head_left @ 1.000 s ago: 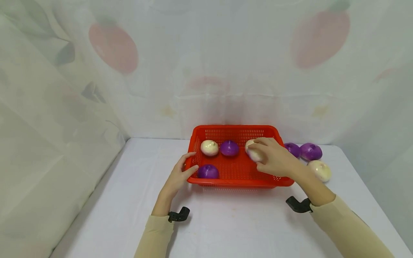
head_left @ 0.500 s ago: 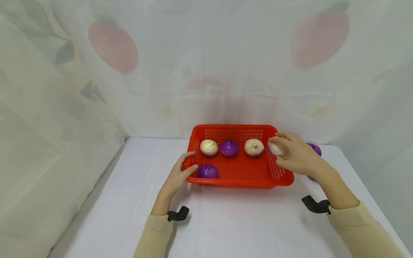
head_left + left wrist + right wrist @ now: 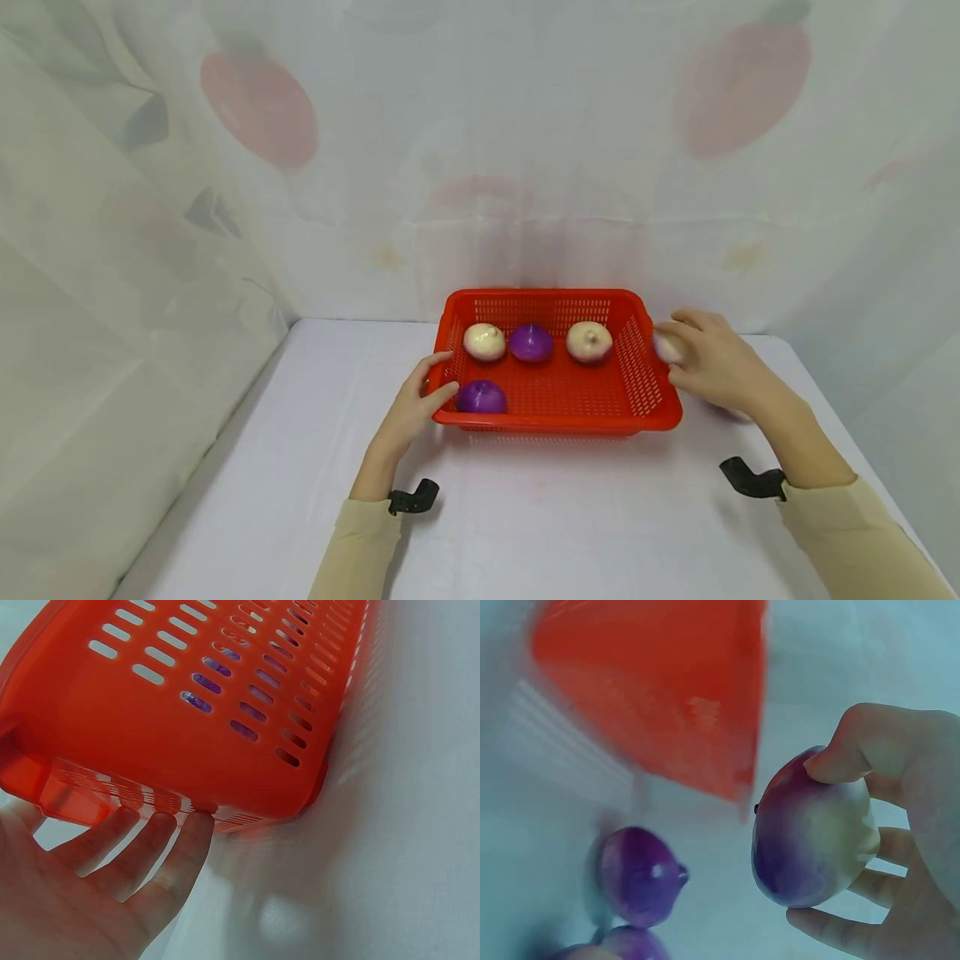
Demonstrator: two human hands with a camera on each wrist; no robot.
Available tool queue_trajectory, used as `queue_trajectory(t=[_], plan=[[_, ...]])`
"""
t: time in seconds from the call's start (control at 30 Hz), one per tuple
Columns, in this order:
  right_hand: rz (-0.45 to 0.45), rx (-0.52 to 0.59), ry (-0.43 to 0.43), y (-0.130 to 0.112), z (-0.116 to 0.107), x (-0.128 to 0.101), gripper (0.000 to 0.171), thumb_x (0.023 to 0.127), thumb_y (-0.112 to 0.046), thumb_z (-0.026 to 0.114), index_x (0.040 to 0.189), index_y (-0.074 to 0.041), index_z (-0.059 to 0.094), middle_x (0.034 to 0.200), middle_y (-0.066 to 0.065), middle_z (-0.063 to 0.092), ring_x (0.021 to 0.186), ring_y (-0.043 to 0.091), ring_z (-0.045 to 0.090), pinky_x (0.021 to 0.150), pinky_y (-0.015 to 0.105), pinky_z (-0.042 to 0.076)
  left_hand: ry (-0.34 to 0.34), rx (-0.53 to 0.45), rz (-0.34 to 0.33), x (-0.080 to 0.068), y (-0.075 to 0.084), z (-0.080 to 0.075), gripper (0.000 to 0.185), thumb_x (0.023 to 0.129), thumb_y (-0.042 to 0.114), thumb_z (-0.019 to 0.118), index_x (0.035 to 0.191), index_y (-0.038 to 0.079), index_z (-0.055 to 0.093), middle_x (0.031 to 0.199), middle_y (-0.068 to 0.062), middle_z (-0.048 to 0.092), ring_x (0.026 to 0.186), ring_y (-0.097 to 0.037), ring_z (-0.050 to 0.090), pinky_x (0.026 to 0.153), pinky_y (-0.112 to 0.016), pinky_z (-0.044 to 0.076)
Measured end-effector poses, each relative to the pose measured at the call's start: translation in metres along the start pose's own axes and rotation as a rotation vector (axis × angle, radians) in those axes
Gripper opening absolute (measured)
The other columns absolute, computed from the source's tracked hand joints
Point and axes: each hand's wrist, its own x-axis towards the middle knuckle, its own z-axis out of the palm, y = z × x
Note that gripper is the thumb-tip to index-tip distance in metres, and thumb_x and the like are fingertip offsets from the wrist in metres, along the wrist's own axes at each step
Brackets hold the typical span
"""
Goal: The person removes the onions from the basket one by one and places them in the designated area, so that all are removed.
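Note:
In the head view my right hand (image 3: 716, 362) holds a purple-and-cream turnip (image 3: 810, 832), just outside the right rim of the red plastic basket (image 3: 555, 422). The right wrist view shows the thumb on its purple part and the fingers around the cream side. My left hand (image 3: 408, 408) touches the basket's left end with spread, fairly straight fingers; in the left wrist view its fingertips rest against the slotted wall. Inside the basket, a cream turnip (image 3: 484, 342), a purple turnip (image 3: 531, 343) and another cream turnip (image 3: 588, 342) form the back row. A purple turnip (image 3: 482, 397) sits front left.
Right of the basket, a purple turnip (image 3: 641, 877) and another purple turnip (image 3: 636, 943) lie on the white-covered table (image 3: 540, 517). My right hand hides most of that area in the head view. A patterned white curtain (image 3: 480, 150) hangs behind the basket.
My right hand has carried the held turnip rightward, from over the basket's right half to outside its right rim, uncovering the cream turnip at back right. The left hand has hardly moved.

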Motion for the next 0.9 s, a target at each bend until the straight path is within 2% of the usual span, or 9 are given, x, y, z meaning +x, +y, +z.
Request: queue_trajectory(t=[0.37, 0.6, 0.9], plan=[[0.086, 0.025, -0.062, 0.024, 0.009, -0.009, 0.053, 0.082, -0.01, 0.074, 0.133, -0.001, 0.061, 0.137, 0.028, 0.049, 0.124, 0.052, 0.04, 0.093, 0.071, 0.042, -0.002, -0.002, 0.002, 0.001, 0.0, -0.001, 0.058, 0.099, 0.03, 0.068, 0.15, 0.019, 0.045, 0.153, -0.018, 0.043, 0.132, -0.034, 0.051, 0.107, -0.055, 0.044], [0.066, 0.024, -0.078, 0.039, 0.03, -0.015, 0.052, 0.08, -0.009, 0.077, 0.129, 0.002, 0.063, 0.134, 0.03, 0.052, 0.124, 0.053, 0.042, 0.097, 0.074, 0.039, 0.0, 0.002, -0.003, -0.001, 0.001, -0.001, 0.059, 0.098, 0.031, 0.069, 0.151, 0.02, 0.045, 0.152, -0.013, 0.045, 0.133, -0.033, 0.051, 0.107, -0.054, 0.044], [0.061, -0.04, -0.116, 0.045, 0.048, -0.02, 0.053, 0.08, -0.019, 0.083, 0.126, 0.002, 0.066, 0.132, 0.032, 0.056, 0.122, 0.055, 0.047, 0.097, 0.074, 0.04, -0.011, -0.017, 0.007, 0.0, 0.002, 0.0, 0.059, 0.099, 0.029, 0.068, 0.152, 0.018, 0.043, 0.156, -0.018, 0.04, 0.138, -0.04, 0.045, 0.11, -0.056, 0.039]])
